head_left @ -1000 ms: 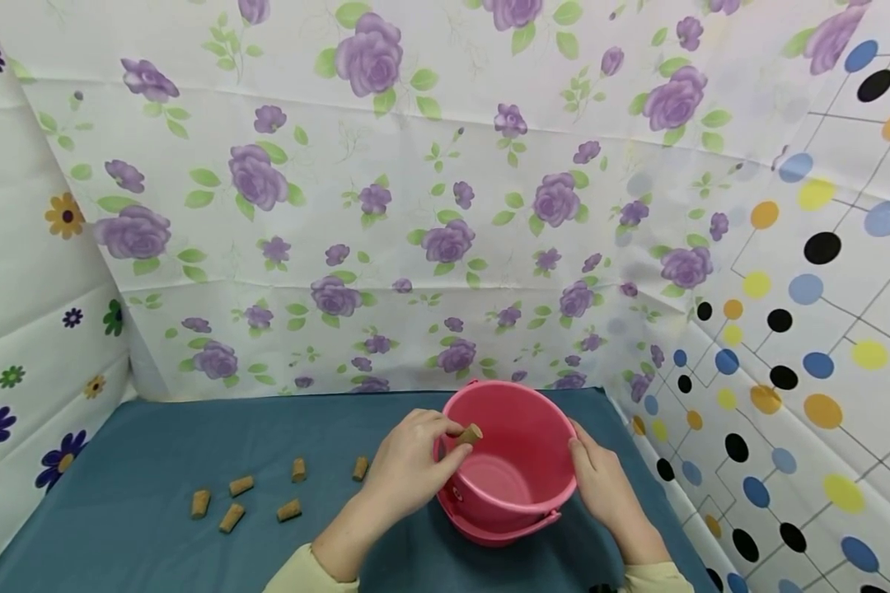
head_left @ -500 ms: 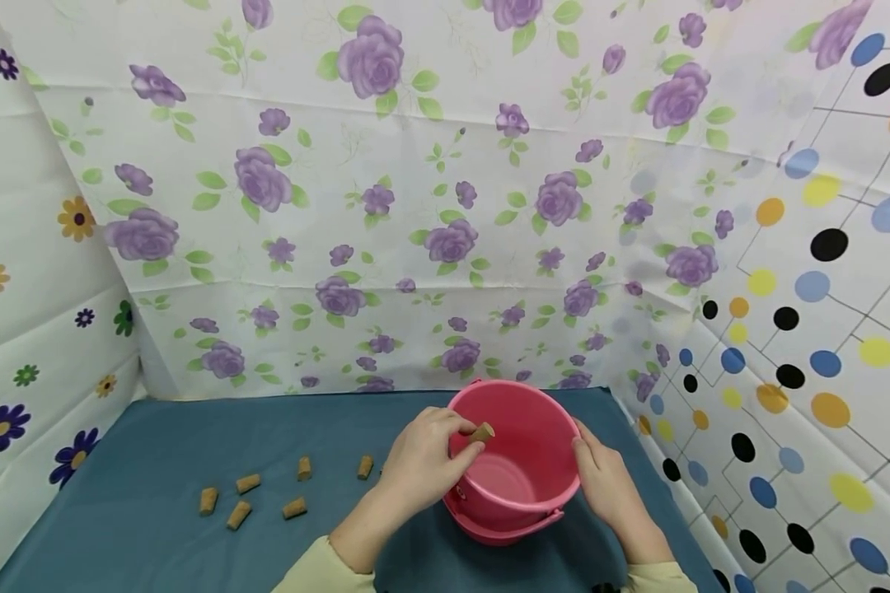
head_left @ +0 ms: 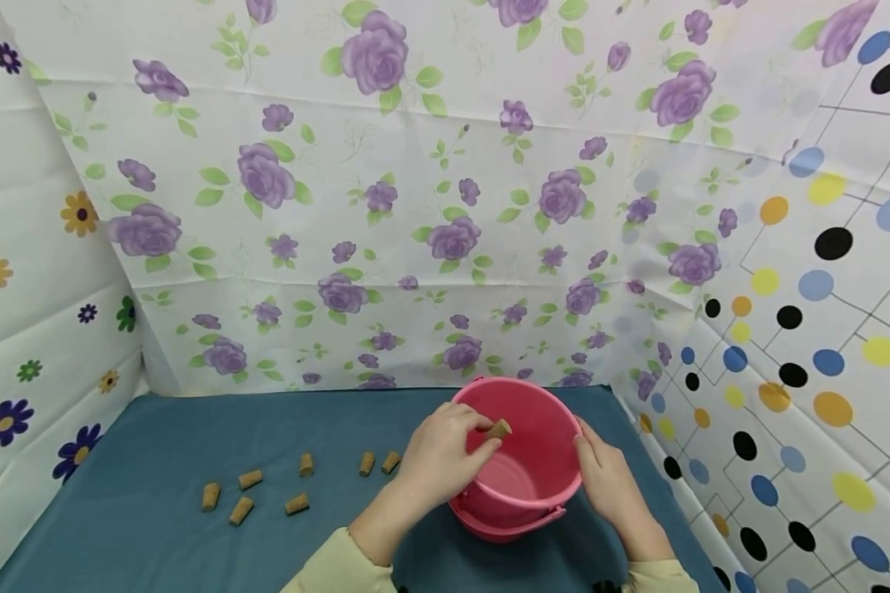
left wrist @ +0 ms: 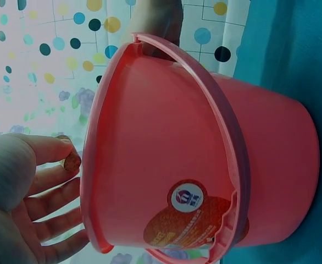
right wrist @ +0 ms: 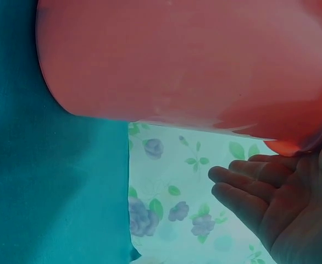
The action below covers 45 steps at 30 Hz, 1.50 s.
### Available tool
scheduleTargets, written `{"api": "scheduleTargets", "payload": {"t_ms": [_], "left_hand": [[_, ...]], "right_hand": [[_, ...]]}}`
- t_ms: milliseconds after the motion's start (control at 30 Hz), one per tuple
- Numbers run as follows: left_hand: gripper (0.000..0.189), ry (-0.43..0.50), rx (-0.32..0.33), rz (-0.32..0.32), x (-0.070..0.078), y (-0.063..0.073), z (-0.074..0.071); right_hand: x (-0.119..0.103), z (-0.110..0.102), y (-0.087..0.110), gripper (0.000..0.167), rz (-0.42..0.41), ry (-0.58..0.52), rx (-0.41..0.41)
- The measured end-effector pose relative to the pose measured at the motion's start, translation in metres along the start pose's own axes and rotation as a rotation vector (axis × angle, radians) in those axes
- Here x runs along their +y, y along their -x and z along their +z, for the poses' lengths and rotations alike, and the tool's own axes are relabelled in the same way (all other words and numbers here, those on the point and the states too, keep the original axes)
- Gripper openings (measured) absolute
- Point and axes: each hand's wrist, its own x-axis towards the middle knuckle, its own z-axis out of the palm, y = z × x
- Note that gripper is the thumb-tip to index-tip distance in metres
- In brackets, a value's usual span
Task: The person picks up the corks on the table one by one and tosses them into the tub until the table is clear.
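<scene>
A pink bucket [head_left: 489, 512] stands on the blue-green cloth with its mouth up and its handle hanging down at the front. My left hand [head_left: 439, 451] pinches a cork [head_left: 499, 429] between thumb and fingertips over the near-left part of the bucket's mouth. In the left wrist view this cork [left wrist: 71, 161] shows just outside the rim line, and the other fingers are spread. My right hand [head_left: 612, 482] holds the bucket's rim at the right side. Its fingers [right wrist: 243, 203] extend along the outside in the right wrist view, where the thumb is hidden.
Several loose corks lie on the cloth to the left, among them one far-left cork [head_left: 211, 497] and one near my left wrist [head_left: 391, 462]. A flowered sheet [head_left: 386, 198] hangs behind the table, and a dotted sheet [head_left: 793, 375] closes the right side.
My left hand has moved right with the cork, further over the bucket's mouth. One more loose cork now shows beside the left wrist. The right hand has stayed at the rim.
</scene>
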Motion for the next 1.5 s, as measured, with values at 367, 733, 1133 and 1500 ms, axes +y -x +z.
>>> {"api": "scheduleTargets", "payload": {"t_ms": [367,733,1133,1500], "left_hand": [[0.030,0.000,-0.029,0.016,0.001,-0.006,0.008],[0.042,-0.029,-0.069,0.029,0.000,-0.003,0.006],[0.033,0.018,-0.017,0.086,0.000,0.002,0.001],[0.028,0.120,0.031,0.112,-0.010,0.020,-0.010]], "right_hand": [[0.000,-0.001,0.000,0.059,0.004,0.009,0.003],[-0.002,-0.001,-0.001,0.058,0.002,0.019,0.003],[0.001,0.001,-0.001,0.056,-0.018,0.011,0.024],[0.002,0.001,0.000,0.058,-0.016,0.004,0.014]]}}
